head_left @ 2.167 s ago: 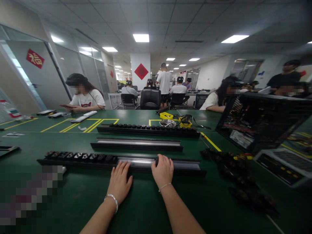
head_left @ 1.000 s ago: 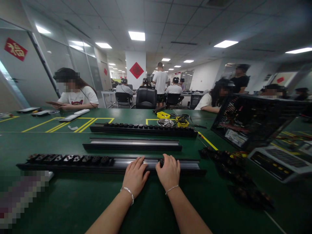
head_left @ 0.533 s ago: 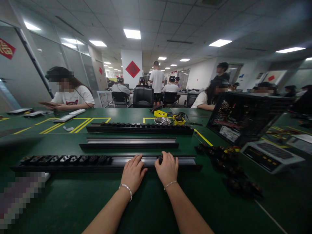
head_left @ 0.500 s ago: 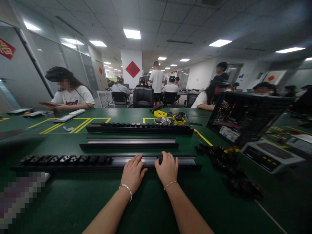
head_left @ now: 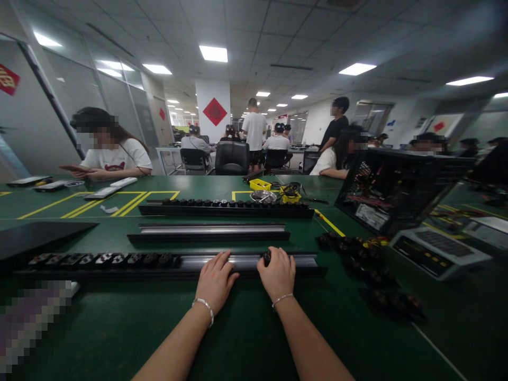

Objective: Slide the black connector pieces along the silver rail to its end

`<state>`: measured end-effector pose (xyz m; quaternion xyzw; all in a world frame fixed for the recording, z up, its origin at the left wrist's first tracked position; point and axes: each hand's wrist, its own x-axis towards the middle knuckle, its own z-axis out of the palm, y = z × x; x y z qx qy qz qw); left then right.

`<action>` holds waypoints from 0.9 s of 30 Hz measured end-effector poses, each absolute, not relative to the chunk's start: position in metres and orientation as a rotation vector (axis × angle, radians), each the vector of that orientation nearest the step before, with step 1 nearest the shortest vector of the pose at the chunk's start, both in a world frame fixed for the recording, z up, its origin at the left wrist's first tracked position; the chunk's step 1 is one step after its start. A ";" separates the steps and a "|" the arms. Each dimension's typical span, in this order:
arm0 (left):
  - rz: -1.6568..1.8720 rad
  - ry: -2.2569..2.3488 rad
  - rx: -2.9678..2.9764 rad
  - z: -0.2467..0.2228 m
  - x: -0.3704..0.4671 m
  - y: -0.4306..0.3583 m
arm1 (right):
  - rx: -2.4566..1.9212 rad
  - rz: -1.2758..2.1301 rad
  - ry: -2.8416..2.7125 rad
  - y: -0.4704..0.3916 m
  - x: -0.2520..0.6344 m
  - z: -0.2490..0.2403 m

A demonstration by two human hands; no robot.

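Observation:
Nearest me on the green table lies a long black channel [head_left: 305, 272] with a silvery inside. Several black socket-like modules [head_left: 119, 259] line its left part. My left hand [head_left: 216, 280] rests on the channel right of the modules, fingers stretched and nothing seen in it. Farther right, my right hand [head_left: 278, 272] grips a small black module [head_left: 266, 257] over the channel, thumb and fingers around it. Beyond lie a second channel [head_left: 210, 229] without modules and a third channel [head_left: 226, 210] filled with a row of them.
Loose black modules [head_left: 373, 275] are piled at the right, beside a metal power supply [head_left: 440, 253] and an open computer case [head_left: 397, 190]. Yellow trays [head_left: 260, 184] and cables stand behind. A dark panel [head_left: 39, 238] lies left. People sit across the table.
My right hand has shifted slightly right with the module. My left hand has barely moved. A standing person in the background has moved left, and the view has shifted slightly.

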<state>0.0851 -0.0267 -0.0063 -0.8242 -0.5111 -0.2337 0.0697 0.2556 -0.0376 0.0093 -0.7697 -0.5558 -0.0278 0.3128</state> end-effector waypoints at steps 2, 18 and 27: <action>-0.708 -1.542 -2.477 -0.007 0.085 -0.026 | -2.023 -0.092 -1.470 -0.038 0.257 0.008; -0.723 -1.537 -2.468 -0.004 0.086 -0.028 | -2.033 -0.056 -1.467 -0.039 0.263 0.011; -0.707 -1.550 -2.467 -0.007 0.085 -0.026 | -2.021 -0.018 -1.465 -0.040 0.263 0.012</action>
